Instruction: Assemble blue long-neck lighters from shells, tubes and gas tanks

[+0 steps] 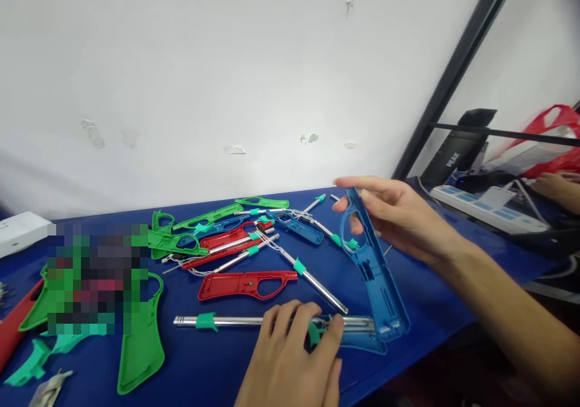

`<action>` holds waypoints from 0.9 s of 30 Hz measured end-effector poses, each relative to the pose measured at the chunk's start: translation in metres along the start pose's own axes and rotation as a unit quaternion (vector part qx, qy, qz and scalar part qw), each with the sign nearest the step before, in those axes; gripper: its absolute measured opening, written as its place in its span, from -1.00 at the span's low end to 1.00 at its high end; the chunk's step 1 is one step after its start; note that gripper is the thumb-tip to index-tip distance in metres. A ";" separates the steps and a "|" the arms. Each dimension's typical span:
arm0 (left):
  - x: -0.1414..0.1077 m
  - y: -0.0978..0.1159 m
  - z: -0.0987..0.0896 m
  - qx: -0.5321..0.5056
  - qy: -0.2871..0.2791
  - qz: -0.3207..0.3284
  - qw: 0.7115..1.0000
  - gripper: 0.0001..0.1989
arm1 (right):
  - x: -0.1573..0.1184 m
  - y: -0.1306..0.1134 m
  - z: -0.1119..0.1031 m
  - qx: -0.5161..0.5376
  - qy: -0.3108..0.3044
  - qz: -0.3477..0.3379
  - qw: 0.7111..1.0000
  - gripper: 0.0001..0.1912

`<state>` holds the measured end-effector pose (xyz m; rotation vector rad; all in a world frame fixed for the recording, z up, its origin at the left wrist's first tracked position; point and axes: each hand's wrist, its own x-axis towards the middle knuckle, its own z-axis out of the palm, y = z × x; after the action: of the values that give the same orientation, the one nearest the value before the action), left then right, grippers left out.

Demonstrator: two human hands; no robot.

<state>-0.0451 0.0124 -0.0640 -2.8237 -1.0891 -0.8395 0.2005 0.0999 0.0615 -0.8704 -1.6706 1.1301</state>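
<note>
on the blue table (203,368), a white box (22,233) lies at the far left, with a red casing (18,331) and teal parts (34,363) nearer the person; a pixelated patch hides what lies beside them. next comes a green half-shell (141,340), its loop pointing away from the person. behind, a loose heap (235,232) mixes green, red and blue shells with metal tubes and white wires, and a red half-shell (226,287) lies in front of it. a metal tube (238,321) with a teal clip (206,321) runs rightward beneath the left hand (290,352), whose bent fingers lie over it and the lower blue shell (362,342); whether they grip cannot be told. the right hand (399,214), apart from the left, pinches the narrow end of another blue half-shell (383,295), tilted, its wide end overlapping the lower shell in view; whether they touch is unclear. farther right are a black item marked "peak" (453,147), a white power strip (489,209), a red bag (550,126) and another person's hand (557,186).
</note>
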 end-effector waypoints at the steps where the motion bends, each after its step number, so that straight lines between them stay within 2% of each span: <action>1: 0.000 0.000 0.000 0.002 0.001 0.001 1.000 -0.61 | 0.000 0.001 0.000 -0.004 -0.004 0.004 1.000 -0.56; 4: 0.000 0.001 -0.001 0.002 -0.001 -0.001 1.000 -0.62 | 0.001 0.002 0.000 -0.025 -0.011 0.022 0.999 -0.51; 8: 0.000 0.001 -0.003 -0.004 -0.004 -0.002 1.000 -0.63 | 0.009 0.009 -0.002 -0.096 -0.013 0.052 0.994 -0.64; 14: 0.000 -0.006 0.000 0.021 0.008 0.012 1.000 -0.63 | 0.025 0.042 0.007 -0.236 -0.071 0.088 0.965 -0.62; 17: 0.000 -0.009 0.003 0.026 0.017 0.024 0.999 -0.63 | 0.029 0.059 0.015 -0.306 -0.087 0.087 0.944 -0.65; 20: -0.001 -0.007 0.004 0.023 0.015 0.028 0.999 -0.60 | 0.032 0.067 0.021 -0.390 -0.078 0.060 0.915 -0.70; 24: 0.002 0.001 0.000 0.011 0.012 0.007 1.000 -0.58 | 0.043 0.063 0.023 -0.492 -0.053 0.006 0.869 -0.73; 27: 0.006 0.008 -0.004 -0.009 0.016 -0.011 1.000 -0.60 | 0.061 0.057 0.028 -0.537 -0.063 -0.030 0.841 -0.73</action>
<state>-0.0381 0.0097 -0.0563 -2.8074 -1.1169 -0.8959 0.1567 0.1653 0.0207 -1.4025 -2.4344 0.0867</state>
